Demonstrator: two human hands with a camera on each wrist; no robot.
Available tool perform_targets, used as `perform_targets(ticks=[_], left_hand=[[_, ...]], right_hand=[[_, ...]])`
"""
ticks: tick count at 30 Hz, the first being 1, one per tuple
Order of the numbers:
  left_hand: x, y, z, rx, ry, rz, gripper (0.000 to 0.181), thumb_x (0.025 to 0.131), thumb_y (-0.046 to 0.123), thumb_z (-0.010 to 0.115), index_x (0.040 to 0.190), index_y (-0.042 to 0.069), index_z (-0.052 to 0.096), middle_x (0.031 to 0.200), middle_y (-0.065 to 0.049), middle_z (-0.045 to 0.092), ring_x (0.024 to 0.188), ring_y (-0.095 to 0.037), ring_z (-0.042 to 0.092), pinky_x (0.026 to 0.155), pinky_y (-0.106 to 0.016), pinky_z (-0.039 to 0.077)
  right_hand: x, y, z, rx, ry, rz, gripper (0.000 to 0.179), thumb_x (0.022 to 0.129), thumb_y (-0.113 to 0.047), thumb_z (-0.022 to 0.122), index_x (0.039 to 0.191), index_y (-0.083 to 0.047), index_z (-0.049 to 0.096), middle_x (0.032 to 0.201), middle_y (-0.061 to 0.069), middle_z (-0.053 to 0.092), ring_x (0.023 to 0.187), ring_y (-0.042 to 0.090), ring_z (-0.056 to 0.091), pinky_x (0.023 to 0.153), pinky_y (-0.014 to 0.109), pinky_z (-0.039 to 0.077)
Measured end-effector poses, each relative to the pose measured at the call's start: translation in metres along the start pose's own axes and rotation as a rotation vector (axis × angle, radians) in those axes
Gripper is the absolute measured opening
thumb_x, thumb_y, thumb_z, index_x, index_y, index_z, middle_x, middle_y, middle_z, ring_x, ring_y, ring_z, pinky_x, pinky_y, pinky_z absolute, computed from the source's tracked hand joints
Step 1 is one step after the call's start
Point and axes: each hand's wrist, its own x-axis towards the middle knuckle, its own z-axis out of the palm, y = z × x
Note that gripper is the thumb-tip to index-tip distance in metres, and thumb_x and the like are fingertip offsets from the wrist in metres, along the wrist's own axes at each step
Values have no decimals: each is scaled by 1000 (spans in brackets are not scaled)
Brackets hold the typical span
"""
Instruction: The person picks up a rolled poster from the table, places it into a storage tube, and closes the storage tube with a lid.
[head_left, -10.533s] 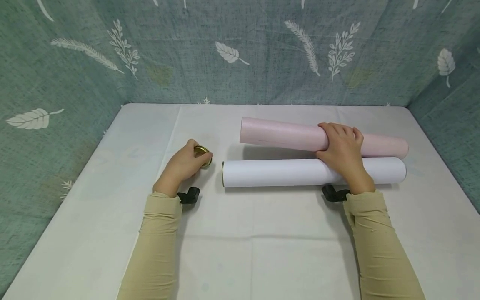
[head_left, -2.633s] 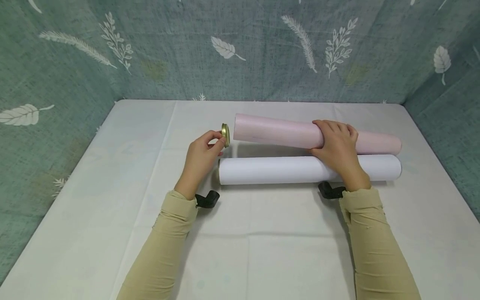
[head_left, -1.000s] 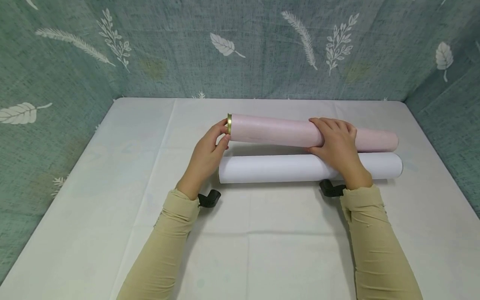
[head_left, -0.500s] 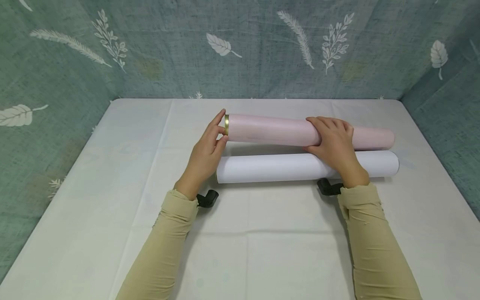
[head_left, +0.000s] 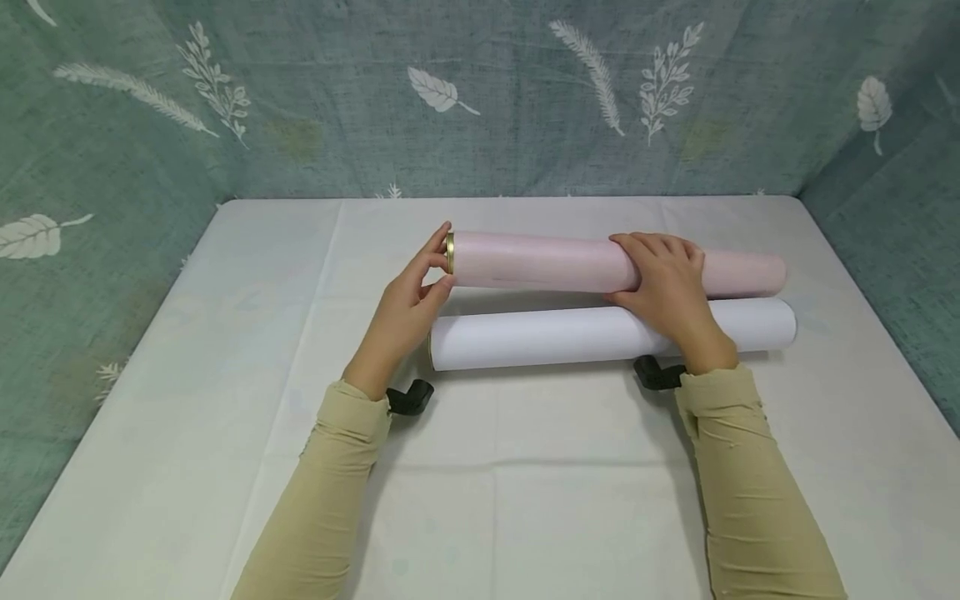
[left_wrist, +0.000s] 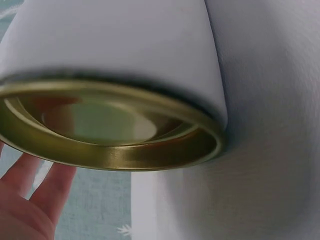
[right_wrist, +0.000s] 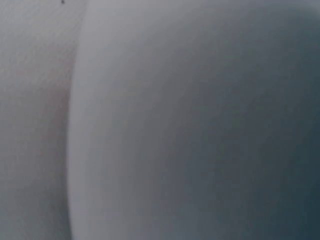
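In the head view a pink tube (head_left: 540,260) lies at a slight slant behind a white tube (head_left: 532,337). A gold-coloured metal cap (head_left: 450,252) sits at the pink tube's left end. My left hand (head_left: 401,308) holds this cap at its rim, thumb low, index finger high, another finger against its face. My right hand (head_left: 666,287) grips the pink tube right of its middle, its wrist passing over the white tube. The left wrist view has the white tube's recessed gold end (left_wrist: 120,155) up close, with some left fingers (left_wrist: 52,187) beyond it.
A white cloth (head_left: 487,517) covers the table under both tubes. Green leaf-patterned fabric (head_left: 510,108) hangs at the back and sides. Black wrist mounts (head_left: 411,398) stick out by both cuffs. A blurred pale surface (right_wrist: 175,125) fills most of the right wrist view.
My left hand has lifted the cap from the table on the left and brought it against the pink tube's left end. The index finger has since stretched up. My right hand keeps its grip.
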Motion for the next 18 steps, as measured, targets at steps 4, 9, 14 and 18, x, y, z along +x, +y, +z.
perform_targets(ticks=[4, 9, 14, 18], left_hand=[[-2, 9, -1, -8, -8, -28, 13, 92, 14, 49, 100, 3, 47, 145, 10, 23, 127, -6, 28, 90, -33, 41], [-4, 9, -1, 3, -5, -32, 12, 91, 10, 52, 99, 3, 47, 144, 12, 23, 127, -7, 29, 89, -34, 41], [-4, 10, 0, 26, -10, -5, 11, 91, 9, 51, 97, 2, 46, 145, 4, 24, 128, -8, 29, 89, -34, 41], [-3, 14, 2, 67, -15, 3, 11, 92, 10, 50, 99, 3, 46, 145, 1, 23, 128, -10, 29, 88, -32, 43]], right_hand=[[0, 0, 0, 4, 6, -4, 67, 69, -31, 77, 128, -20, 46, 127, 6, 46, 117, 30, 35, 93, 53, 14], [0, -1, 2, 6, 20, -24, 66, 68, -30, 77, 127, -20, 47, 126, 6, 47, 116, 30, 35, 93, 52, 15], [0, 0, 2, -3, 36, -32, 68, 67, -30, 78, 127, -19, 48, 125, 6, 48, 115, 30, 36, 93, 52, 15], [0, 1, 1, -3, 52, -34, 68, 66, -30, 79, 126, -19, 48, 125, 7, 48, 114, 30, 37, 93, 52, 15]])
